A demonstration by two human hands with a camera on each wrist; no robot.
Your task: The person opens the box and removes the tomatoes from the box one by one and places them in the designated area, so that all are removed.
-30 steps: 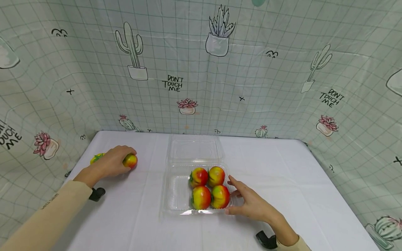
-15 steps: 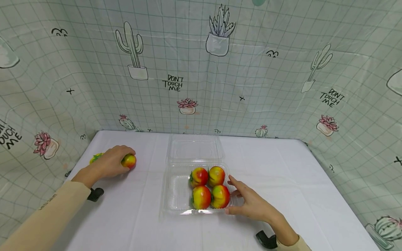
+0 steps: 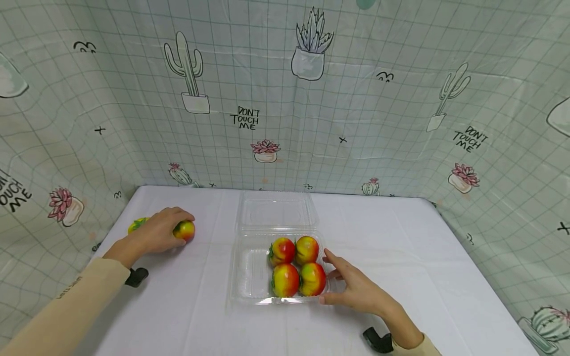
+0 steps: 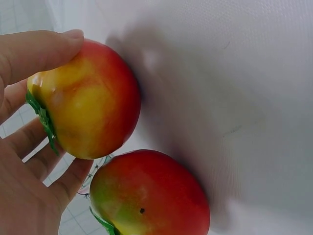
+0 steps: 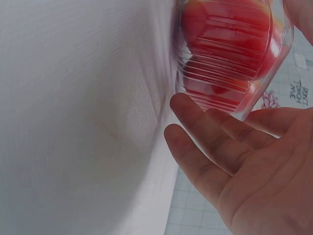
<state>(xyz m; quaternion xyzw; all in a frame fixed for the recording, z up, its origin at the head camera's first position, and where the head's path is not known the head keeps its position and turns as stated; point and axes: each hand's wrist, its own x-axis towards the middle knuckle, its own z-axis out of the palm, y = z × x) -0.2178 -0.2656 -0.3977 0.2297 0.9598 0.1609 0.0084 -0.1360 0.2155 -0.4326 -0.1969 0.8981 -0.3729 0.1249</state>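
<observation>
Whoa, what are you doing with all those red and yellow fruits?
A person's left hand holds one red-and-yellow fruit low over the white table, and another fruit lies close beside it. The person's right hand is at the right side of a clear plastic box, its fingers loosely spread. Four more fruits sit together in the right part of that box, and its clear lid lies open behind it.

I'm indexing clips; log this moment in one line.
left hand: grips fruit; right hand: beside clear container; lid: open; inside: four fruits
</observation>
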